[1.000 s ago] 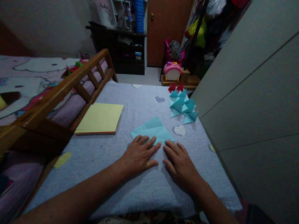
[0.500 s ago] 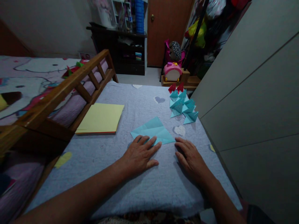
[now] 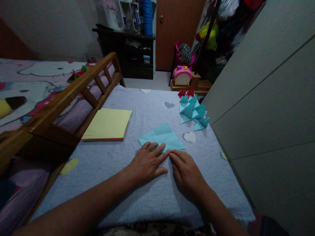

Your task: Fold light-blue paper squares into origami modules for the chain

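A light blue sheet of origami paper (image 3: pixel 164 133), folded to a triangle with crease lines, lies flat on the cloth-covered table. My left hand (image 3: pixel 148 161) rests spread over its near edge, fingers apart and pressing it down. Fingertips of my right hand (image 3: pixel 186 168) touch the near edge of the paper, right beside the left index finger. The right fingers are stretched out and lie close together, with nothing gripped in them.
Several folded blue paper pieces (image 3: pixel 193 111) and red ones (image 3: pixel 186 93) stand at the table's far right. A stack of yellow-topped paper (image 3: pixel 108 124) lies at left, by a wooden bed rail (image 3: pixel 71 93). A pale cabinet (image 3: pixel 273 108) borders the right side.
My right hand has slid left along the paper's near edge, from its right corner to beside the left index finger. My left hand and the paper have stayed in place.
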A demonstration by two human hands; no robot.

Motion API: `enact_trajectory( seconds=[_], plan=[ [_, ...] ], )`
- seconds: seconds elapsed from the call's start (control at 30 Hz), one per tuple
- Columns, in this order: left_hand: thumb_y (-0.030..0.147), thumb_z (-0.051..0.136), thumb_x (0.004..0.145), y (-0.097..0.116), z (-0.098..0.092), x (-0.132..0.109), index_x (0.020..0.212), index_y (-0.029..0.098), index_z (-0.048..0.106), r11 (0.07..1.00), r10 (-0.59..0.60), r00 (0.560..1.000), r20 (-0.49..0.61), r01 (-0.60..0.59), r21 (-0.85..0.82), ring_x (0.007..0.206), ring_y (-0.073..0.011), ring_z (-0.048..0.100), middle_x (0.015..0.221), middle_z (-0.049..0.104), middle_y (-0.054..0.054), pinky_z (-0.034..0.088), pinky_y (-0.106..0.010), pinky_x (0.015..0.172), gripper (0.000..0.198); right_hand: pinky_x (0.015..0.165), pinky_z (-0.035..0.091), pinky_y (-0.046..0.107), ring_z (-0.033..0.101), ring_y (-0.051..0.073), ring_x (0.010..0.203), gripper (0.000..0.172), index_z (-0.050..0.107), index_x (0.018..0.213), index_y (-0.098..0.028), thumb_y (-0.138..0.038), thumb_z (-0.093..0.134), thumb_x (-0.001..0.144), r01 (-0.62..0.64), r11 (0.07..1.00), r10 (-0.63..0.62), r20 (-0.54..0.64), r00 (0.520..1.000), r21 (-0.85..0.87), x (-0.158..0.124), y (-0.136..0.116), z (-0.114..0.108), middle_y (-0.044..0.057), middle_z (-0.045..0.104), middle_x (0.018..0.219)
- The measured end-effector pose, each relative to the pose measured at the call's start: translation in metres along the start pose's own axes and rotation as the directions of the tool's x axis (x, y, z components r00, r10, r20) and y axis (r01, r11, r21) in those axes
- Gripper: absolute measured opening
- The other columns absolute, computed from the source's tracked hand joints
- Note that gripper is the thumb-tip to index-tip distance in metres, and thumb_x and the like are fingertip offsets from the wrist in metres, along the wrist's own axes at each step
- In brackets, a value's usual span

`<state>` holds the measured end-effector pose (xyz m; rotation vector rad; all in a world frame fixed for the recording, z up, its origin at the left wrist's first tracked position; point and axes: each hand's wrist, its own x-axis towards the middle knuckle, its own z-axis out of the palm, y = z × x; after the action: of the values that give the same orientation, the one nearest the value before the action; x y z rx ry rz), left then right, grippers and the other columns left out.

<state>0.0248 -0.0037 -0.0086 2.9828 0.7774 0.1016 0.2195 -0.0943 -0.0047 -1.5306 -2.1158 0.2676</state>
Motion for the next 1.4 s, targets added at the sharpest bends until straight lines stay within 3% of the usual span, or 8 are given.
enact_trajectory(
  seconds=[0.27, 0.4, 0.6, 0.97, 1.1, 1.27, 1.4],
  plan=[
    [0.064, 0.051, 0.095, -0.001, -0.007, -0.018, 0.147, 0.024, 0.046, 0.999, -0.029, 1.000, 0.013, 0.028, 0.043, 0.128, -0.0331, 0.047, 0.148, 0.052, -0.009, 0.027, -0.049, 0.110, 0.065, 0.096, 0.050, 0.044, 0.058, 0.026, 0.107, 0.032, 0.062, 0.124, -0.014, -0.012, 0.049, 0.094, -0.052, 0.995, 0.056, 0.044, 0.997, -0.087, 0.005, -0.005, 0.000, 0.014, 0.065, 0.120],
    [0.066, 0.050, 0.095, -0.001, -0.009, -0.033, 0.146, 0.023, 0.048, 0.997, -0.062, 0.998, 0.027, 0.060, 0.053, 0.128, -0.0318, 0.047, 0.144, 0.056, -0.009, 0.026, -0.048, 0.112, 0.066, 0.092, 0.049, 0.044, 0.058, 0.027, 0.105, 0.039, 0.058, 0.132, -0.017, -0.015, 0.056, 0.093, -0.060, 0.981, 0.083, 0.117, 0.990, -0.185, 0.013, -0.012, -0.002, 0.013, 0.064, 0.116],
    [0.062, 0.053, 0.095, -0.004, -0.007, -0.053, 0.142, 0.020, 0.051, 0.991, -0.115, 0.993, -0.006, 0.115, 0.072, 0.127, -0.0317, 0.050, 0.140, 0.059, -0.011, 0.030, -0.049, 0.110, 0.062, 0.086, 0.048, 0.045, 0.056, 0.029, 0.099, 0.044, 0.059, 0.135, -0.026, -0.032, 0.065, 0.091, -0.047, 0.947, 0.108, 0.177, 0.978, -0.318, 0.022, -0.022, -0.001, 0.012, 0.061, 0.106],
    [0.051, 0.059, 0.095, -0.006, -0.006, -0.064, 0.140, 0.019, 0.051, 0.990, -0.113, 0.991, -0.071, 0.118, 0.071, 0.125, -0.0313, 0.053, 0.139, 0.060, -0.013, 0.040, -0.043, 0.101, 0.056, 0.078, 0.046, 0.049, 0.054, 0.033, 0.092, 0.061, 0.061, 0.133, -0.034, -0.061, 0.072, 0.080, 0.002, 0.895, 0.069, 0.143, 0.987, -0.445, 0.030, -0.040, 0.010, 0.015, 0.061, 0.099],
    [0.052, 0.064, 0.092, -0.007, -0.005, -0.065, 0.139, 0.019, 0.052, 0.990, -0.111, 0.991, -0.072, 0.117, 0.078, 0.125, -0.0320, 0.052, 0.139, 0.059, -0.013, 0.041, -0.044, 0.100, 0.058, 0.086, 0.044, 0.055, 0.055, 0.036, 0.099, 0.062, 0.059, 0.136, -0.034, -0.060, 0.072, 0.081, -0.001, 0.903, 0.080, 0.165, 0.983, -0.429, 0.025, -0.032, 0.005, 0.015, 0.063, 0.107],
    [0.051, 0.062, 0.093, -0.008, -0.004, -0.066, 0.140, 0.019, 0.052, 0.990, -0.111, 0.990, -0.088, 0.118, 0.079, 0.125, -0.0322, 0.052, 0.141, 0.058, -0.013, 0.042, -0.044, 0.099, 0.057, 0.101, 0.037, 0.059, 0.053, 0.035, 0.114, 0.054, 0.055, 0.139, -0.032, -0.053, 0.066, 0.089, 0.006, 0.915, 0.061, 0.153, 0.986, -0.404, 0.006, -0.004, -0.008, 0.012, 0.061, 0.127],
    [0.052, 0.058, 0.095, -0.009, -0.005, -0.067, 0.139, 0.020, 0.053, 0.990, -0.116, 0.991, -0.072, 0.121, 0.074, 0.125, -0.0324, 0.052, 0.141, 0.058, -0.012, 0.042, -0.044, 0.099, 0.055, 0.100, 0.038, 0.060, 0.052, 0.037, 0.117, 0.048, 0.056, 0.138, -0.031, -0.048, 0.060, 0.094, -0.054, 0.892, 0.114, 0.110, 0.987, -0.449, -0.012, 0.020, -0.020, 0.013, 0.061, 0.129]
  ],
)
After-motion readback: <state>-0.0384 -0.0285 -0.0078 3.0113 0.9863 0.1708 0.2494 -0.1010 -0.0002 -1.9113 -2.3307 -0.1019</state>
